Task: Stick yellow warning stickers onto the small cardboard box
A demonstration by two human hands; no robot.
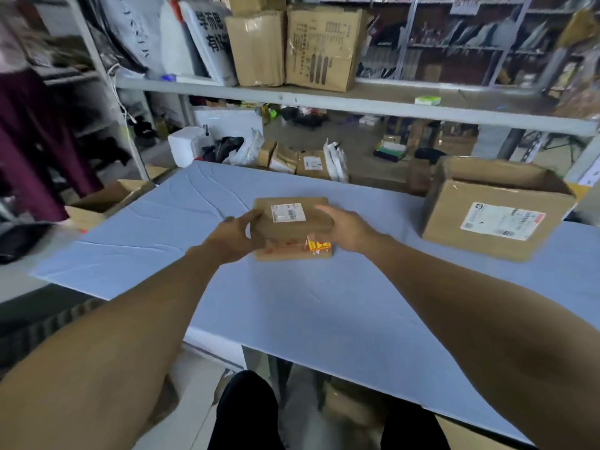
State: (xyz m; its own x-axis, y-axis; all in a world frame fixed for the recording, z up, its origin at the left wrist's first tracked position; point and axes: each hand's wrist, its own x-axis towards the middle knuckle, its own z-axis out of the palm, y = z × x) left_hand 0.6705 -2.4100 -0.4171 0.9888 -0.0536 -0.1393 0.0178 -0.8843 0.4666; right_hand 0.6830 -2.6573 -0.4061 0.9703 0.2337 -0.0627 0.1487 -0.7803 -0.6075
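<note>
A small flat cardboard box lies in the middle of the blue-covered table, a white shipping label on its top. A yellow-and-red warning sticker shows on the right of its near side face; a faint reddish mark is on the same face further left. My left hand grips the box's left end, thumb on the top edge. My right hand lies against the right end, fingers along the top edge. The view is motion-blurred.
A larger open cardboard box with a white label stands at the table's right. Another open carton sits off the left edge. A shelf with cartons crosses above the far side; parcels lie on the floor behind.
</note>
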